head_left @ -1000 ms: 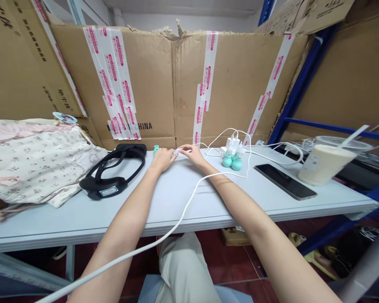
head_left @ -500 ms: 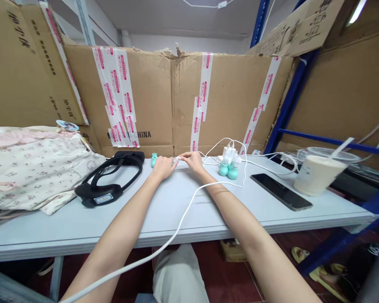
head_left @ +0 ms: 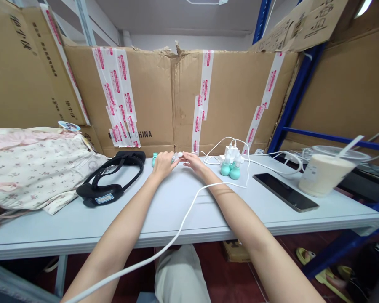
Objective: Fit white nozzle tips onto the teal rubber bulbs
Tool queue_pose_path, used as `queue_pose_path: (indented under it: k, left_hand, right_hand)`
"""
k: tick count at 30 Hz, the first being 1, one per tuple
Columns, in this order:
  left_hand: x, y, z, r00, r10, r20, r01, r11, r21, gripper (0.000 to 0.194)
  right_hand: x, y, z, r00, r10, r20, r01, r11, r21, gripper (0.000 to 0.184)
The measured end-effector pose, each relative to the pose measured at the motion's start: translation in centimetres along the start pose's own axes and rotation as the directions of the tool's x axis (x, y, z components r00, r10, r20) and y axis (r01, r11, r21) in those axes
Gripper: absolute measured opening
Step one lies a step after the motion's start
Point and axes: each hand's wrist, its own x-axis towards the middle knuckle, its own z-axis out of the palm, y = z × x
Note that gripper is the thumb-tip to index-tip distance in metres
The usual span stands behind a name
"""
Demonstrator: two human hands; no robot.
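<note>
My left hand (head_left: 163,165) is closed around a small bottle with a clear top and a whitish tip (head_left: 176,156); its body is mostly hidden by the fingers. My right hand (head_left: 193,162) reaches in from the other side, its fingertips at the whitish tip, thumb and fingers somewhat apart below it. Just left of my left hand stands a small teal bottle (head_left: 154,159) with an open neck. To the right, several round teal bottles (head_left: 234,172) with clear tops are grouped together.
A white charger (head_left: 231,150) with looping white cables sits behind the teal bottles. One white cable (head_left: 189,206) crosses the table toward me. A black headset (head_left: 101,191) and floral bag (head_left: 41,172) lie left; a phone (head_left: 286,192) and drink cup (head_left: 325,174) are right. Cardboard (head_left: 158,101) walls the back.
My right hand's fingers have loosened and spread around the tip of the small bottle. More of the clear top shows between my hands. The view has shifted slightly.
</note>
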Motion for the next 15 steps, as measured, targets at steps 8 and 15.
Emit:
queue_pose_path:
  k: [8, 15]
  left_hand:
    - [0.16, 0.32, -0.15, 0.996, 0.023, -0.082, -0.032, 0.993, -0.115, 0.033]
    - [0.17, 0.32, 0.68, 0.997, 0.014, -0.082, -0.030, 0.979, -0.203, 0.027]
  right_hand:
    - [0.08, 0.36, 0.18, 0.984, 0.013, 0.178, -0.033, 0.993, 0.112, 0.011]
    - [-0.07, 0.91, 0.47, 0.981, 0.115, 0.155, -0.116, 0.993, -0.002, 0.015]
